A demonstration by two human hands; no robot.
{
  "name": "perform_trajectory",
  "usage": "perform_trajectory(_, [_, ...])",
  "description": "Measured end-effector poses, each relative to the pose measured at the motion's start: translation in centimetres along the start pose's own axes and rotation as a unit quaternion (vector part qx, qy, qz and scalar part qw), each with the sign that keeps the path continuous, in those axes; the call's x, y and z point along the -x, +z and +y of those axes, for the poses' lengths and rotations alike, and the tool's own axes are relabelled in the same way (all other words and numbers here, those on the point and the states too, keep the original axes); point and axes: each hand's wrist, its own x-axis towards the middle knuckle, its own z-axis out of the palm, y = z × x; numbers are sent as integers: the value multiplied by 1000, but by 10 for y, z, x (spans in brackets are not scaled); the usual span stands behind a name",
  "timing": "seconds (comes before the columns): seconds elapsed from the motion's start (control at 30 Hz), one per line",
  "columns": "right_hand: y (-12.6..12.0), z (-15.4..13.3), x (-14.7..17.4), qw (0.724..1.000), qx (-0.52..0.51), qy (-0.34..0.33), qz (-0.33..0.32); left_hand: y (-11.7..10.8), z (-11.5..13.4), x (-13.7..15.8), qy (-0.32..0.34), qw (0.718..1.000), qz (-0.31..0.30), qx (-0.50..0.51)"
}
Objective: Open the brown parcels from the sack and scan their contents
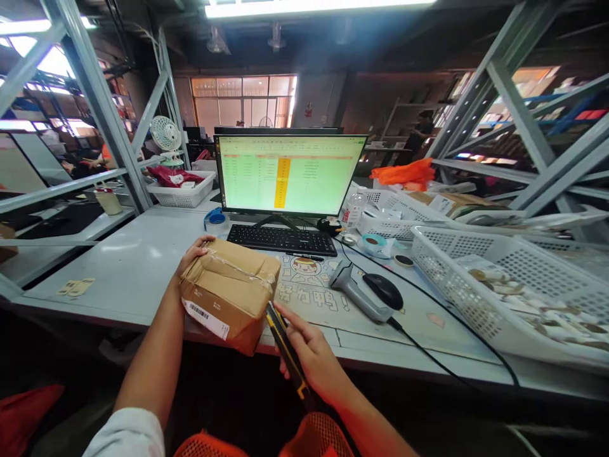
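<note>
A taped brown cardboard box (233,279) sits tilted at the front edge of the desk, a white barcode label (205,318) on its near side. My left hand (193,255) grips the box by its far left corner, fingers curled over the edge. In my right hand (307,346) is a black and yellow utility knife (284,343), its tip at the right side of the box. Whether the blade touches the cardboard, I cannot tell.
Behind the box stand a keyboard (283,239) and a lit monitor (290,174). To the right lie a grey barcode scanner (359,295), a black mouse (383,291) and white plastic baskets (457,292). Metal frame posts (102,108) rise on both sides.
</note>
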Motion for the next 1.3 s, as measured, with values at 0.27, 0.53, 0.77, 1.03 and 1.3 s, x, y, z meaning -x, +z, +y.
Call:
perform_trajectory(0.27, [-37,35,-1,988,-88,24,125,32,-31,56,219,871,389,-204])
perform_trajectory(0.53, [-73,38,-18,977,-87,12,193,120,-68,199,215,860,126,-445])
perform_trajectory(0.77, [-77,-1,-46,990,-61,-17,123,50,50,126,335,789,78,-509])
perform_trajectory(1.03, [-62,-38,-90,997,-75,-6,-10,35,-24,63,391,740,73,-543])
perform_trajectory(1.3, [-36,-39,-47,997,-59,-5,-52,34,-27,65,445,708,94,-541])
